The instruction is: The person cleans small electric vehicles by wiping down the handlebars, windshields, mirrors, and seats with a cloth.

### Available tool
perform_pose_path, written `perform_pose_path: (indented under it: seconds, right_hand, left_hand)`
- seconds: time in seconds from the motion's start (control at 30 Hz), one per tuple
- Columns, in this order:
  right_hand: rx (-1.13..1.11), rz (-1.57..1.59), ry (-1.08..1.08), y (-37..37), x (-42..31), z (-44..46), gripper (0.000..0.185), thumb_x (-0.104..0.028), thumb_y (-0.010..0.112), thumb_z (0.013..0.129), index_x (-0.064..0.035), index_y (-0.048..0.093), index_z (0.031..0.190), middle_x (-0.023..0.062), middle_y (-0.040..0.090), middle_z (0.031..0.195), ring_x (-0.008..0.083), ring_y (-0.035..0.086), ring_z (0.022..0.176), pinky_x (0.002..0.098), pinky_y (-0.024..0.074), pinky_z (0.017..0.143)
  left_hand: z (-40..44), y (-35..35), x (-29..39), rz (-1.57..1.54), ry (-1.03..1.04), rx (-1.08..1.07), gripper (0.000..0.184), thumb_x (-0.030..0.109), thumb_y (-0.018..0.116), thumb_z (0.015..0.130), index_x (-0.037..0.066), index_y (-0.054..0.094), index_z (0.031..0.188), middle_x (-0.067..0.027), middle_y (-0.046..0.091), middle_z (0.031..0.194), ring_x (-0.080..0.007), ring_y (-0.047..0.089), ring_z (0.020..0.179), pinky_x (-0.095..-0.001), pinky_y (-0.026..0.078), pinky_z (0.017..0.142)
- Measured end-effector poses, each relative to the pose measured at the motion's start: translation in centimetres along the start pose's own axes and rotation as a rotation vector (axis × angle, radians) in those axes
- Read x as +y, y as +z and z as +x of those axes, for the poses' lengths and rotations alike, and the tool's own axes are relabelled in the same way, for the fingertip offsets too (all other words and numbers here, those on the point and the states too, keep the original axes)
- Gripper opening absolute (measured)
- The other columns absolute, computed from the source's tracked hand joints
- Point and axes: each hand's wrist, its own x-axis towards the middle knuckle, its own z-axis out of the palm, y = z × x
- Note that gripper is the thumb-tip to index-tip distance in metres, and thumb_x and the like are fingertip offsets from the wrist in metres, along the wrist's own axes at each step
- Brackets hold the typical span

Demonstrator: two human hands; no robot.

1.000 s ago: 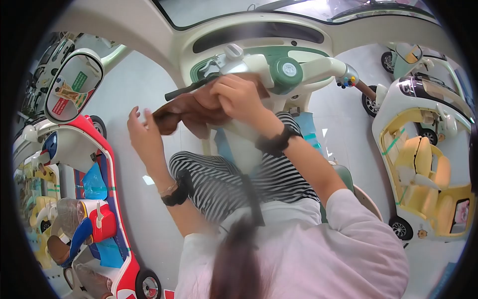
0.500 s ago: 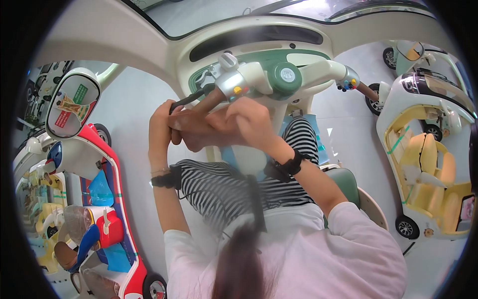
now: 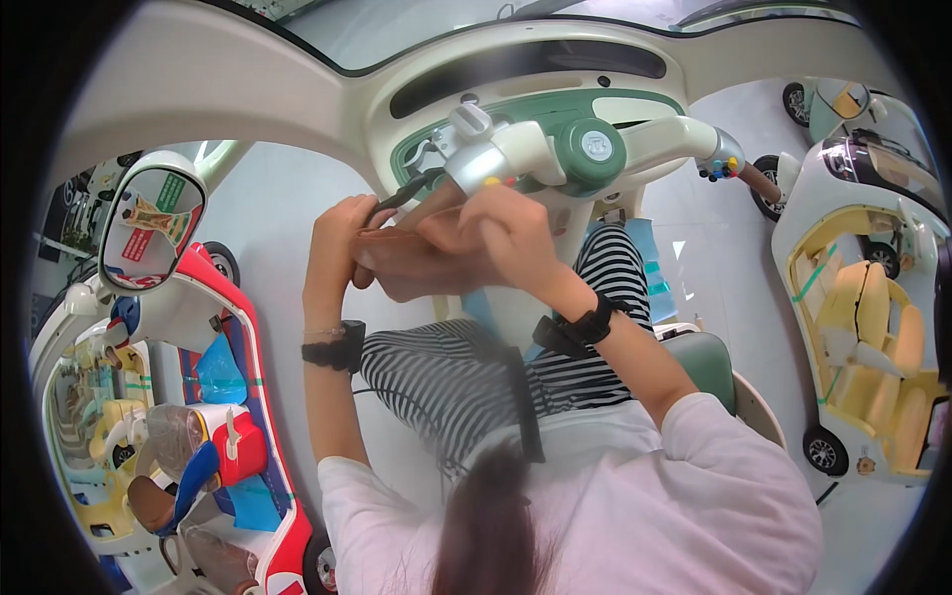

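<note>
A soft brown cloth [image 3: 426,270] hangs in folds just below the left end of the scooter handlebar [image 3: 650,146]. My left hand [image 3: 339,243] is closed on the cloth's left end, beside the black brake lever [image 3: 412,190] and close to the brown left grip [image 3: 436,205]. My right hand [image 3: 518,238] pinches the cloth's upper right part with bent fingers, near the silver switch housing [image 3: 479,167]. The cloth and my hands hide part of the grip. Whether the cloth goes around the grip, I cannot tell.
Over my striped trousers hangs a dark strap [image 3: 526,407]. A side mirror [image 3: 151,228] is on the left. A red and white vehicle [image 3: 233,397] stands left, and a white one with yellow seats [image 3: 863,307] stands right. A green seat [image 3: 699,372] is beside my hip.
The view has shifted slightly, so the scene sits a little farther right. Both hands keep their hold on the brown cloth, with little visible movement relative to the handlebar.
</note>
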Motion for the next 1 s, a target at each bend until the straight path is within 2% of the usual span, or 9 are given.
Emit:
perform_pose_path:
  seconds: [0.17,0.27,0.37,0.5,0.57,0.7,0.8,0.93,1.0]
  right_hand:
    - [0.013,-0.058,-0.034,0.7,-0.1,0.5,0.013,0.005,0.054,0.081,-0.0028,0.063,0.084,0.0117,0.061,0.079,0.0297,0.061,0.074,0.0363,0.0497,0.068]
    - [0.076,-0.118,-0.091,1.4,-0.6,1.5,0.013,0.005,0.055,0.081,-0.004,0.064,0.083,0.0109,0.061,0.079,0.0297,0.061,0.073,0.0375,0.0494,0.067]
    - [0.116,-0.165,-0.168,2.4,-1.7,3.3,0.011,0.003,0.057,0.08,-0.0055,0.064,0.082,0.0093,0.061,0.078,0.0288,0.061,0.072,0.0386,0.0494,0.065]
    - [0.105,-0.307,-0.303,4.4,-1.5,5.7,0.008,0.001,0.061,0.079,-0.007,0.062,0.078,0.0064,0.061,0.076,0.0266,0.062,0.072,0.0388,0.05,0.062]
    - [0.03,-0.486,-0.301,5.3,-0.7,6.1,0.007,-0.003,0.063,0.078,-0.0092,0.062,0.076,0.0041,0.06,0.075,0.0239,0.063,0.072,0.0371,0.0512,0.06]
    - [-0.043,-0.66,-0.271,6.5,0.4,5.6,0.006,-0.005,0.064,0.077,-0.0098,0.06,0.077,0.0039,0.058,0.074,0.0237,0.062,0.071,0.0372,0.0507,0.057]
    - [-0.027,-0.692,-0.35,6.5,1.0,5.2,0.004,-0.011,0.065,0.075,-0.0108,0.061,0.074,0.0024,0.058,0.072,0.0214,0.062,0.069,0.0358,0.0504,0.055]
    - [-0.017,-0.719,-0.401,7.0,1.0,4.3,0.007,-0.007,0.064,0.074,-0.009,0.058,0.074,0.0038,0.056,0.071,0.0223,0.061,0.068,0.0372,0.0496,0.055]
    - [-0.012,-0.763,-0.385,7.4,1.0,4.2,0.006,-0.007,0.064,0.074,-0.0092,0.058,0.074,0.0036,0.057,0.071,0.0222,0.061,0.068,0.037,0.0494,0.054]
  left_hand:
    - [1.6,0.0,0.8,0.0,-0.029,-0.14,0.02,0.018,0.068,0.093,0.0,0.06,0.091,-0.0222,0.059,0.076,-0.0384,0.052,0.062,-0.0413,0.044,0.057]
    - [2.1,0.6,-0.6,-0.053,0.032,-0.164,0.012,0.013,0.064,0.095,0.002,0.061,0.094,-0.0194,0.057,0.073,-0.032,0.05,0.056,-0.038,0.044,0.056]
    - [2.8,1.1,-2.4,-0.404,-0.14,-0.35,0.01,0.011,0.058,0.096,0.002,0.061,0.099,-0.0126,0.054,0.067,-0.0211,0.048,0.058,-0.0346,0.043,0.056]
    - [4.7,2.6,-3.3,-0.553,-0.107,-0.504,0.016,0.012,0.053,0.095,0.001,0.062,0.102,-0.0073,0.056,0.077,-0.013,0.048,0.07,-0.031,0.044,0.061]
    - [4.7,1.7,-1.1,-0.707,-0.148,-0.441,0.017,0.013,0.053,0.095,0.001,0.062,0.102,-0.0069,0.058,0.084,-0.0123,0.048,0.075,-0.03,0.045,0.064]
    - [5.4,2.3,-3.8,-0.475,0.144,-0.506,0.023,0.017,0.054,0.093,0.001,0.063,0.107,-0.009,0.062,0.09,-0.0168,0.054,0.08,-0.0325,0.049,0.073]
    - [3.8,-1.0,-0.7,-0.432,-0.197,-0.53,0.032,0.026,0.062,0.087,0.002,0.064,0.108,-0.0157,0.067,0.095,-0.0258,0.065,0.088,-0.0374,0.051,0.079]
    - [0.4,-3.0,3.9,-0.238,-0.27,-0.341,0.043,0.031,0.071,0.077,0.005,0.065,0.111,-0.0197,0.07,0.099,-0.0406,0.064,0.099,-0.0439,0.05,0.088]
    - [-1.1,-0.4,2.9,-0.094,-0.115,-0.075,0.046,0.029,0.073,0.075,0.005,0.065,0.113,-0.018,0.069,0.093,-0.0388,0.064,0.095,-0.0439,0.048,0.09]
